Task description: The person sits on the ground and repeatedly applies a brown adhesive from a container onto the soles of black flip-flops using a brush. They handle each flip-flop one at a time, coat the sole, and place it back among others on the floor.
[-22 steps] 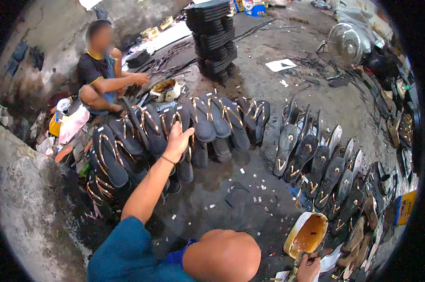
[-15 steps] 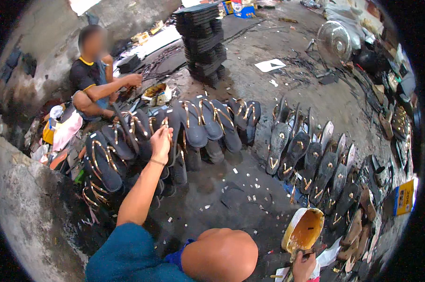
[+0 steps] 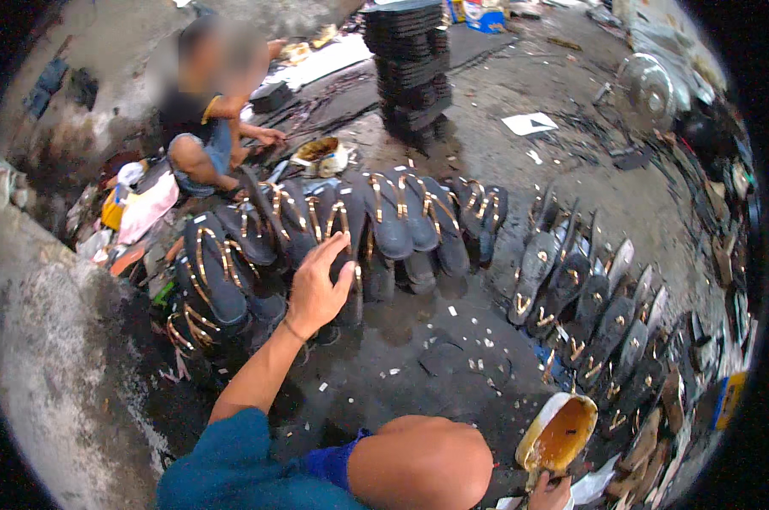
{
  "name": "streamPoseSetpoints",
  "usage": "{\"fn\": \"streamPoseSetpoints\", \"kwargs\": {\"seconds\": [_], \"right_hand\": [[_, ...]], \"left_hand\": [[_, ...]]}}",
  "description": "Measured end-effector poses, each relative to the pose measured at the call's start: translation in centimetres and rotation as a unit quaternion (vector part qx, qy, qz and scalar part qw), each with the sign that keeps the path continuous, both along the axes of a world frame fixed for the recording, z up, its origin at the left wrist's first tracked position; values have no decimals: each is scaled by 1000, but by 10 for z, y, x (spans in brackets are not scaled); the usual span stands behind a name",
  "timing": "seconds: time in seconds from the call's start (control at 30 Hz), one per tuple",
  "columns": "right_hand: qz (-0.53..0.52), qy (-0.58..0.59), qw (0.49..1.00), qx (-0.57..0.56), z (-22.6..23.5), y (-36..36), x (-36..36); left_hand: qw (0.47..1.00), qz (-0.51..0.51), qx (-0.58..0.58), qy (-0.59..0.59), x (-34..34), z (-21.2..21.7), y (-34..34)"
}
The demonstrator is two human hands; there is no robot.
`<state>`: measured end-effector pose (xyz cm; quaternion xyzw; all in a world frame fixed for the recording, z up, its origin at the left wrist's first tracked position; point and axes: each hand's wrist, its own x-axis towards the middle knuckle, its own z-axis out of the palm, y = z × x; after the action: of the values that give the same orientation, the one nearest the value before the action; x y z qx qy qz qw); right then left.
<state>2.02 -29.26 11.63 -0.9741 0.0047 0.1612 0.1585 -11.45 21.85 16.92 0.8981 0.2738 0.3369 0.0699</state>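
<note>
My left hand (image 3: 319, 287) reaches forward with its fingers stretched out. It hovers over or lightly touches a black flip-flop (image 3: 348, 223) with gold straps, standing in a crowded row; contact cannot be told. Beside it in the row are another dark flip-flop (image 3: 390, 225) and a larger one (image 3: 217, 276) at the left end. Low at the right, my right hand (image 3: 552, 493) is closed by the near rim of a cut-open container (image 3: 529, 438) with amber, glue-like liquid inside. What its fingers grip is hidden, and the picture's edge cuts the hand off.
More dark soles (image 3: 571, 280) with gold pieces lie in rows at the right. A tall stack of black sheets (image 3: 410, 76) rises at the back. A co-worker (image 3: 199, 127) squats at far left, near another tub (image 3: 325, 157). A fan (image 3: 648, 89) stands back right.
My left hand's fingers, pinched together at the flip-flop before, are now spread. The whole view has shifted, so things sit further right in it. My right hand stays by the container.
</note>
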Motion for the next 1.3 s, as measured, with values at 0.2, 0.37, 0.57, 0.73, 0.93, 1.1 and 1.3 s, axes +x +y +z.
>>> {"fn": "streamPoseSetpoints", "kwargs": {"seconds": [0.2, 0.37, 0.57, 0.73, 0.93, 1.1, 1.3], "right_hand": [[34, 17, 999, 36, -2, -9, 4], [81, -43, 995, 50, -15, -13, 8], [35, 18, 999, 18, -4, -14, 8], [68, -39, 995, 54, -15, -19, 3], [83, -112, 987, 79, -55, -34, 0], [42, -48, 997, 38, -54, -41, 8], [82, -34, 994, 56, -35, -11, 14]], "left_hand": [[899, 51, 163, 404, -60, 68, 62], [832, 89, 148, 527, -80, 68, 87], [824, 96, 184, 528, -91, 56, 98], [841, 53, 327, 429, -136, 62, 114], [914, 47, 285, 286, -122, 136, 45], [919, -210, 273, 192, -28, 106, -33], [814, -530, 70, 227, 8, -92, -76]]}}
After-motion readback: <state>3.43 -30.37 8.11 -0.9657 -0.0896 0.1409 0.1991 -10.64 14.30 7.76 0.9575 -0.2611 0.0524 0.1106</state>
